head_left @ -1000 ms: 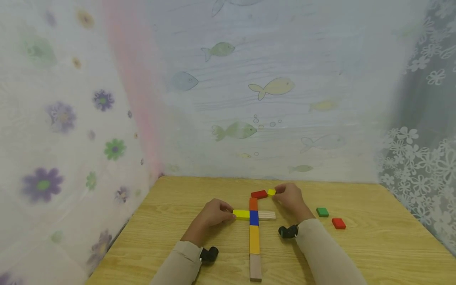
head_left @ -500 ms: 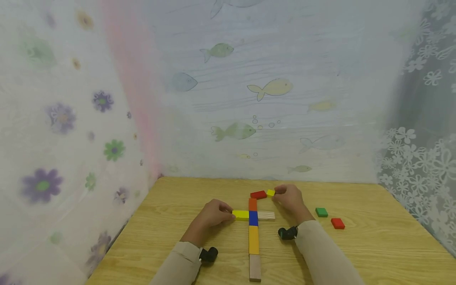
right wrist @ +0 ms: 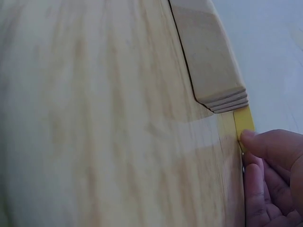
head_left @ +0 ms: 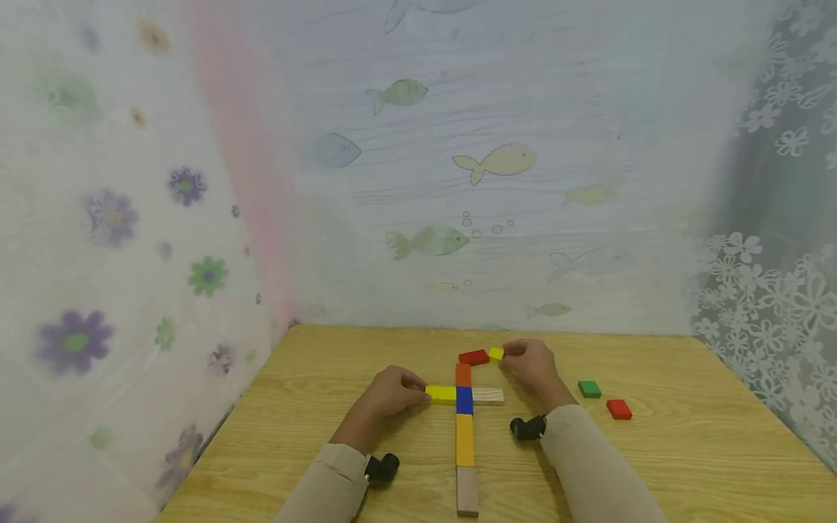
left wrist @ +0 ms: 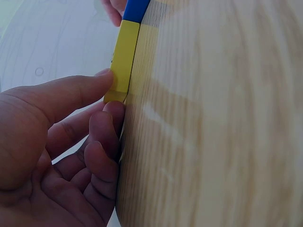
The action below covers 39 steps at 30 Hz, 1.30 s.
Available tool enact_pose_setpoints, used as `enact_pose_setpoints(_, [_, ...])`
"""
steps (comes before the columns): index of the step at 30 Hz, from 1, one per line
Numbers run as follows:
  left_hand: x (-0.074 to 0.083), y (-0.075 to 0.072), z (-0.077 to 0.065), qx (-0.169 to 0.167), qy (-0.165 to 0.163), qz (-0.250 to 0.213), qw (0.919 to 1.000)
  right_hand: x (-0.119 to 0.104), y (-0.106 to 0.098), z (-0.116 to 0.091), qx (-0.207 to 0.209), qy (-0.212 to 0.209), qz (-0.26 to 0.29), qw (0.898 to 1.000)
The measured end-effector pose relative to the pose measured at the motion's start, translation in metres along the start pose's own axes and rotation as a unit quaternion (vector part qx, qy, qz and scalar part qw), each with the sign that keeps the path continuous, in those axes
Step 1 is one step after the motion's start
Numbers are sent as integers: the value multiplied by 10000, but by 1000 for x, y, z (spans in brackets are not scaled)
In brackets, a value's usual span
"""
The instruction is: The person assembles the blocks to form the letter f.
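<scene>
My left hand (head_left: 392, 391) pinches the left end of a long yellow block (head_left: 442, 394) that lies on the table; in the left wrist view the thumb presses its side. That block's far end meets a blue block (head_left: 464, 401). My right hand (head_left: 532, 363) pinches a small yellow block (head_left: 496, 354) between thumb and fingers, beside the right end of a slanted red block (head_left: 474, 357). Below the red block comes an orange block (head_left: 463, 375), then the blue one, an amber block (head_left: 465, 439) and a plain wood block (head_left: 467, 491), all in a column.
Another plain wood block (head_left: 488, 396) extends right from the blue one, and it stands large in the right wrist view. A green block (head_left: 589, 389) and a red square block (head_left: 619, 410) lie apart at the right on the wooden table (head_left: 314, 363). Patterned curtains hang behind.
Both hands keep their grip on the yellow blocks and have hardly moved. The whole head view has shifted slightly.
</scene>
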<state>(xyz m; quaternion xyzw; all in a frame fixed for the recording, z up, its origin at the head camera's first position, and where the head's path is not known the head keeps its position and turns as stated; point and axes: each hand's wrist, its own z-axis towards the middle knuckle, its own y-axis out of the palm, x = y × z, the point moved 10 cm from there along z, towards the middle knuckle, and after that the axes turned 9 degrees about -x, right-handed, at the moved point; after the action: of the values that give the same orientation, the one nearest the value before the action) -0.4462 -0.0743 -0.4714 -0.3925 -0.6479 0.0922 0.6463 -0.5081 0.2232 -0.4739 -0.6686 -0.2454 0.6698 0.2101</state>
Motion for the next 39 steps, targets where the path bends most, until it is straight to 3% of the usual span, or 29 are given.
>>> enact_pose_setpoints(23, [3, -1, -3, -47, -11, 21, 10000, -3, 1, -1, -64, -21, 17, 10000])
enact_pose_setpoints(39, [3, -1, -1, -42, 82, 35, 10000, -10, 2, -5, -398, -130, 92, 9991])
